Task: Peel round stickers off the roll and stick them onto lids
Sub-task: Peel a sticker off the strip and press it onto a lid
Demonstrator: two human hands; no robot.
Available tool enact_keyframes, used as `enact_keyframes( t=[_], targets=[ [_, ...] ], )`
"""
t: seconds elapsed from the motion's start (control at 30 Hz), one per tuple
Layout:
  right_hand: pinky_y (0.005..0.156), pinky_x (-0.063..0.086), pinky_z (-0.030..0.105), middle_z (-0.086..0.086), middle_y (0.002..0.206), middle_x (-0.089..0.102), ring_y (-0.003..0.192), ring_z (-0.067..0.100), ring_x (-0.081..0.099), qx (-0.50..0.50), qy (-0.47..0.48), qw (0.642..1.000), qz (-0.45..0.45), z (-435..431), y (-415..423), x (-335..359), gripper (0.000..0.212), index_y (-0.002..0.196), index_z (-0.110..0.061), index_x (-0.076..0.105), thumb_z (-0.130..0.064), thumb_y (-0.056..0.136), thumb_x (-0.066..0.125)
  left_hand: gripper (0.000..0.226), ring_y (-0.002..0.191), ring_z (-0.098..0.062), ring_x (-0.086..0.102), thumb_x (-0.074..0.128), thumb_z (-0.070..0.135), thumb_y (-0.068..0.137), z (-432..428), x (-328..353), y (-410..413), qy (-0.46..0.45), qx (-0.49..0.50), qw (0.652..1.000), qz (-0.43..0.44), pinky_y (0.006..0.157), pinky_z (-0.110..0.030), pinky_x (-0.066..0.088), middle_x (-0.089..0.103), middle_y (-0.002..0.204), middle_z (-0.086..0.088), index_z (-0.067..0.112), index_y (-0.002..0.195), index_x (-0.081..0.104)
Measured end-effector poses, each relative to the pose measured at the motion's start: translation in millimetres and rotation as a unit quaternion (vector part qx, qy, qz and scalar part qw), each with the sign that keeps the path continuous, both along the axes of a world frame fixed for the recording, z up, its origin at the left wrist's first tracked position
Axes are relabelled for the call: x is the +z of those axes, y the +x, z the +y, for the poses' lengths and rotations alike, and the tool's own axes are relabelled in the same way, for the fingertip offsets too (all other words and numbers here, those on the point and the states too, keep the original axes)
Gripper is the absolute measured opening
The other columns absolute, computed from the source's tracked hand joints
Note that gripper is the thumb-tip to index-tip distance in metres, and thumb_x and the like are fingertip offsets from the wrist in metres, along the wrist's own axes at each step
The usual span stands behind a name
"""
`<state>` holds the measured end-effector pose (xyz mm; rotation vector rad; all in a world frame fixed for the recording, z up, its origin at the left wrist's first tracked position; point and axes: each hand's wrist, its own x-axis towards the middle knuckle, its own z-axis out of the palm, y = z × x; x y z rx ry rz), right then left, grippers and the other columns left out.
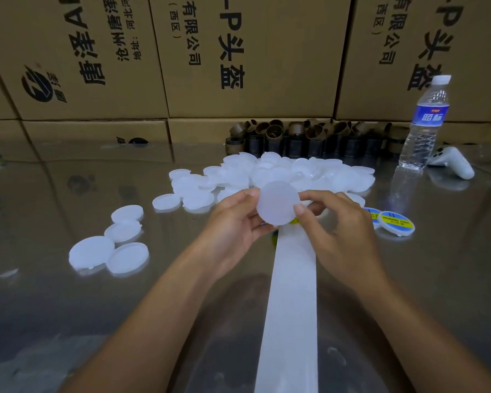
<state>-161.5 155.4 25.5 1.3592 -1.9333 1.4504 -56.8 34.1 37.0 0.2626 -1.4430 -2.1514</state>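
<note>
Left hand and right hand pinch one lid by its rim, just above the far end of the backing strip, where a sticker edge peeks out. Likely step: joining them; next needs centring and firm pressing.

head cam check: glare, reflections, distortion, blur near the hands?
Head view: the glossy table mirrors the cardboard boxes and water bottle, with pale glare patches; wide-angle distortion leans the box edges outward; the lid and the left hand and right hand gripping it are sharp; bottom corners look darker and softer.
</note>
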Motion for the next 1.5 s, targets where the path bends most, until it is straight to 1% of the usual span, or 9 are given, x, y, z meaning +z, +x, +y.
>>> enact_keyframes(
  t=[0.1,0.3,0.57,0.7,0.83,0.93,1.1,1.33,1.5],
  targets=[
    [0.075,0.038,0.007,-0.010,0.065,0.065,0.073,0.001,0.058,0.063,-0.032,0.989,-0.133,-4.5,4.6,-1.4,0.016,0.084,-0.032,0.063,-0.017,0.086,0.067,0.029,0.088,-0.018,0.068,0.037,0.023,0.101,3.3,1.1,-0.6,-0.002,-0.010,0.999,0.031,0.068,-0.025,0.054,0.071,0.098,-0.006,0.006,0.101,0.061],
    [0.079,0.051,0.033,0.000,0.070,0.072,0.077,0.017,0.069,0.154,-0.066,0.943,-0.289,-6.4,8.0,2.0,0.007,0.086,-0.023,0.067,-0.015,0.086,0.066,0.040,0.090,-0.018,0.069,0.046,0.043,0.087,7.1,3.2,-3.0,0.018,-0.025,0.998,0.058,0.071,-0.028,0.056,0.071,0.099,-0.006,0.012,0.103,0.065],
    [0.083,0.043,0.012,-0.014,0.087,0.070,0.094,-0.001,0.061,0.086,-0.018,0.984,-0.158,-6.4,7.5,-2.5,0.016,0.092,-0.034,0.066,-0.020,0.092,0.059,0.014,0.069,-0.009,0.061,0.053,0.016,0.093,0.7,0.0,-3.0,0.004,0.088,0.992,0.086,0.057,-0.021,0.049,0.065,0.078,0.007,0.019,0.094,0.066],
    [0.105,0.023,0.026,-0.039,0.102,0.046,0.111,-0.015,0.035,0.064,0.164,0.984,-0.014,-3.7,3.3,-6.5,0.037,0.110,-0.030,0.068,-0.041,0.091,0.038,0.017,0.081,-0.014,0.060,0.048,0.013,0.097,-8.7,-1.4,-1.5,0.048,0.145,0.985,0.079,0.066,-0.025,0.052,0.061,0.097,-0.003,0.017,0.095,0.064],
    [0.100,0.026,0.036,-0.022,0.094,0.061,0.107,0.004,0.047,0.000,0.227,0.974,0.018,1.0,-0.7,-2.2,0.048,0.097,-0.033,0.070,-0.050,0.088,0.025,0.018,0.084,-0.017,0.059,0.048,0.009,0.097,-7.4,-3.7,-3.2,0.066,0.161,0.983,0.062,0.072,-0.029,0.051,0.061,0.097,-0.007,0.016,0.094,0.064],
    [0.083,0.027,0.031,-0.015,0.076,0.062,0.091,0.015,0.053,-0.038,0.222,0.974,0.011,2.5,-1.6,0.8,0.045,0.088,-0.030,0.069,-0.056,0.092,0.032,0.017,0.084,-0.018,0.059,0.048,0.009,0.097,-8.1,-4.1,-3.5,0.072,0.162,0.982,0.059,0.074,-0.030,0.051,0.061,0.097,-0.007,0.016,0.094,0.063],
    [0.079,0.040,0.031,-0.017,0.090,0.054,0.093,0.012,0.055,-0.080,0.259,0.962,-0.028,1.0,0.3,-3.1,0.050,0.115,-0.037,0.056,-0.060,0.070,0.061,0.018,0.095,-0.020,0.064,0.046,0.006,0.097,-7.9,-7.0,-6.8,0.060,0.167,0.983,0.046,0.081,-0.028,0.051,0.069,0.093,-0.004,0.014,0.095,0.062],
    [0.064,0.042,0.023,-0.008,0.090,0.056,0.082,0.011,0.057,-0.003,0.188,0.949,-0.252,-3.9,-6.3,-4.3,0.046,0.119,-0.028,0.052,-0.018,0.078,0.073,0.022,0.078,-0.013,0.071,0.043,0.001,0.099,-6.2,-7.6,-4.7,0.021,0.176,0.984,0.021,0.069,-0.023,0.058,0.071,0.086,-0.001,0.013,0.096,0.061],
    [0.079,0.054,0.032,0.006,0.104,0.067,0.089,0.020,0.067,0.092,0.093,0.854,-0.503,-2.9,-4.9,3.2,0.028,0.113,-0.016,0.060,-0.009,0.086,0.065,0.017,0.072,-0.015,0.062,0.050,0.000,0.094,-6.7,-11.8,-4.7,-0.021,0.229,0.968,-0.095,0.071,-0.028,0.055,0.062,0.087,-0.004,0.014,0.096,0.058]
  ],
)
